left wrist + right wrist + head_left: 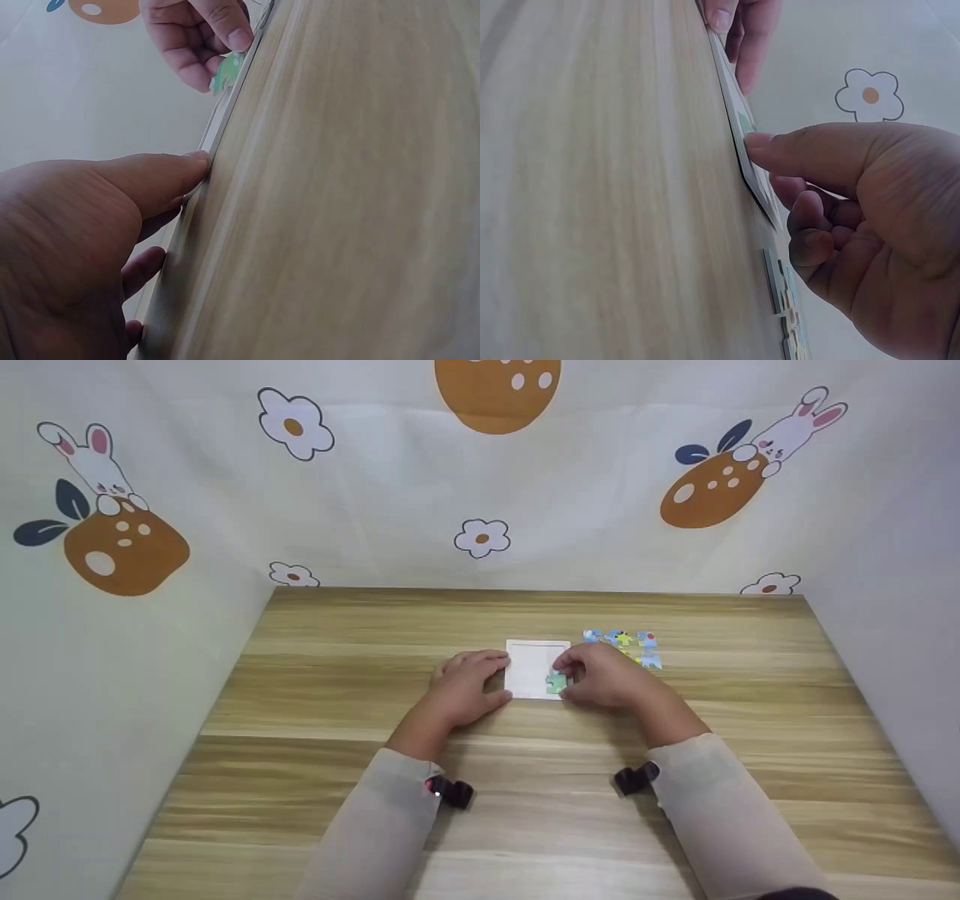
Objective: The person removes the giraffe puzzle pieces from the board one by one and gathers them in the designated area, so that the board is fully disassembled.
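Observation:
A square white puzzle tray (529,667) with a raised border lies on the table. At its left edge rests my left hand (471,682), the thumb by the near corner and the fingertips farther up the same side. My right hand (604,675) pinches a green jigsaw piece (556,683) between thumb and fingers over the tray's lower right corner. That green piece also shows in the left wrist view, by the right hand's fingertips (240,39). The right hand covers part of the tray's right border.
Several loose jigsaw pieces (651,640), blue and yellow, lie just beyond the right hand, partly hidden by it. The wood-grain table (525,825) meets a pale printed cloth (390,510) at the back. A small dark camera sits on each wrist.

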A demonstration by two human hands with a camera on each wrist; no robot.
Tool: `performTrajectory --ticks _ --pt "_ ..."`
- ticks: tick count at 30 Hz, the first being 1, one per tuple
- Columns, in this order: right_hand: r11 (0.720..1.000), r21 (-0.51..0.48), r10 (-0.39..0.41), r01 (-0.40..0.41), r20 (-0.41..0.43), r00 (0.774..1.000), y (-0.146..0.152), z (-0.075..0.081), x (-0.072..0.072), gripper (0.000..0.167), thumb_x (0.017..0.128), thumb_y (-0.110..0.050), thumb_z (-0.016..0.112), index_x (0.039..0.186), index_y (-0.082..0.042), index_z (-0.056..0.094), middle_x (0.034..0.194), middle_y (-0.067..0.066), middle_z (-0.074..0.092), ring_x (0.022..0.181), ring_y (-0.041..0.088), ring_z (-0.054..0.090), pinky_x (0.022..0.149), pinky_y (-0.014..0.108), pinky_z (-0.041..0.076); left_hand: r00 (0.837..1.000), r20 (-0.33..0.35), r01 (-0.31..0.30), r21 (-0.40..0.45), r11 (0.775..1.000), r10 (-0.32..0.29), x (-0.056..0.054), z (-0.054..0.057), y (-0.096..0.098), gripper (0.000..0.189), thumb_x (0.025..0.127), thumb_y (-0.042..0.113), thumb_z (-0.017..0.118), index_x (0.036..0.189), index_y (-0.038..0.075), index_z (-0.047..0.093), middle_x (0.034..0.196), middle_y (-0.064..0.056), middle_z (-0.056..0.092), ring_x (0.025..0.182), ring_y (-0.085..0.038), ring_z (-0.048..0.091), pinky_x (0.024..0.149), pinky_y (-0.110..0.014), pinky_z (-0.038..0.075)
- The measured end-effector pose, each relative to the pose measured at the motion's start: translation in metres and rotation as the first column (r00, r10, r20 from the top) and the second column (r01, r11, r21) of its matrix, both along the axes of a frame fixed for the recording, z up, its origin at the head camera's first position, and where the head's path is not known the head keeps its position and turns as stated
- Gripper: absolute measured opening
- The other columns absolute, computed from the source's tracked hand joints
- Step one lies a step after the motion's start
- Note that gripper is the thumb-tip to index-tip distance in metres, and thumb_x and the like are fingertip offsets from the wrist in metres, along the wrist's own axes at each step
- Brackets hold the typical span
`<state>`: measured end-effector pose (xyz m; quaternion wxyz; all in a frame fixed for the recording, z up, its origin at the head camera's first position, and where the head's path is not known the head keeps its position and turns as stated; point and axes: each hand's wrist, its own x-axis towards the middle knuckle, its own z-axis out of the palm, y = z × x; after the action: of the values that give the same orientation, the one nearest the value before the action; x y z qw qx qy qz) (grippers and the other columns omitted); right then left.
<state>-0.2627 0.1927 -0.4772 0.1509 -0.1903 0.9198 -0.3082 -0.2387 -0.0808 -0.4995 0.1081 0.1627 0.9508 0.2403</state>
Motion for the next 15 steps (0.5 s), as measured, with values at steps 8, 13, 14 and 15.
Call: performTrajectory --ticks 8,13,14,15 --pt "1.0 -0.013 0.023 -0.024 -0.055 0.998 0.006 0.001 -0.001 0.04 0.083 -0.015 0.088 0.121 -0.008 0.078 0.103 0.004 0.076 0.092 0.017 0.064 0.085 0.034 0.055 1.0 -0.013 0.008 0.0 1.0 -0.008 0.001 0.002 -0.001 0.061 0.102 0.046 0.07 0.158 0.029 0.054 0.169 0.013 0.045 0.161 -0.027 0.034 0.129 -0.065 0.018" --pt "0.999 -0.041 -0.011 0.007 -0.087 0.996 0.027 0.008 -0.003 0.039 0.083 -0.015 0.086 0.121 -0.013 0.078 0.109 0.005 0.073 0.1 0.021 0.062 0.091 0.036 0.052 1.0 -0.008 0.01 -0.003 1.0 -0.01 0.001 0.002 0.0 0.061 0.103 0.047 0.069 0.159 0.028 0.054 0.169 0.013 0.044 0.161 -0.027 0.033 0.13 -0.064 0.018" --pt "0.999 -0.047 -0.025 0.021 -0.082 0.996 0.033 0.01 -0.004 0.039 0.083 -0.015 0.085 0.121 -0.013 0.078 0.111 0.005 0.072 0.102 0.022 0.062 0.092 0.037 0.052 1.0 -0.006 0.011 -0.003 1.0 -0.011 0.001 0.002 0.0 0.061 0.103 0.047 0.069 0.159 0.028 0.054 0.169 0.013 0.044 0.161 -0.027 0.033 0.13 -0.064 0.018" --pt "0.998 -0.053 -0.04 0.036 -0.077 0.996 0.039 0.012 -0.005 0.038 0.084 -0.015 0.085 0.122 -0.014 0.077 0.113 0.006 0.071 0.103 0.023 0.061 0.092 0.037 0.051 1.0 -0.005 0.011 -0.003 1.0 -0.011 0.001 0.002 0.0 0.061 0.103 0.047 0.069 0.159 0.028 0.054 0.169 0.013 0.044 0.161 -0.027 0.033 0.13 -0.064 0.018"
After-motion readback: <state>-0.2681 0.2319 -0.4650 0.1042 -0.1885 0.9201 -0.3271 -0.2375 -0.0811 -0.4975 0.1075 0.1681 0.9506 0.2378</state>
